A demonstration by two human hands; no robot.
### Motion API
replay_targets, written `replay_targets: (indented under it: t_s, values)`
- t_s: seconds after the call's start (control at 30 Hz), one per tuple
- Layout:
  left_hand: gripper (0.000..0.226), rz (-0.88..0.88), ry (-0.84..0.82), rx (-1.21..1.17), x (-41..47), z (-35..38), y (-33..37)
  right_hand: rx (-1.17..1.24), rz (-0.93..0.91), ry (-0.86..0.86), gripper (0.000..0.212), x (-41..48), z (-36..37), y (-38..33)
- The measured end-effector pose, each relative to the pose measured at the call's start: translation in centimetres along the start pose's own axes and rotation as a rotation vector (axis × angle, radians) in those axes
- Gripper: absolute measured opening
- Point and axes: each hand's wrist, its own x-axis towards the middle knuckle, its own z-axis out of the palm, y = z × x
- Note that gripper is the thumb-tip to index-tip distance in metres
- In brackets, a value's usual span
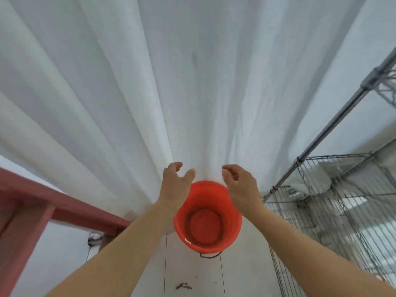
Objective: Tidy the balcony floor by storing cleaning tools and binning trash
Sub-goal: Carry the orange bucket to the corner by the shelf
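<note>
The orange bucket stood on the floor against the white curtain. The left hand and right hand hovered over its rim, fingers loosely curled (holding nothing). A hasty grab could snag the curtain and tip the bucket.

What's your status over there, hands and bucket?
Left hand, right hand empty, above orange bucket. Curtain against its far rim. Debris on floor.
</note>
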Motion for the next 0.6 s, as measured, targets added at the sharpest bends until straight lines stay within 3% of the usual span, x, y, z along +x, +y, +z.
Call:
replay_targets:
  t_s: [0.33, 0.6]
  values:
    - [0.027, 0.487, 0.143, -0.238, -13.7, -11.6, 23.3, 0.368, -0.338, 0.165, 0.015, -7.1, -13.4, -27.0]
    - [0.018, 0.875, 0.06, -0.419, -23.6, -16.0, 32.3, 0.438, -0.594, 0.348, 0.014, -15.9, -21.0, -36.6]
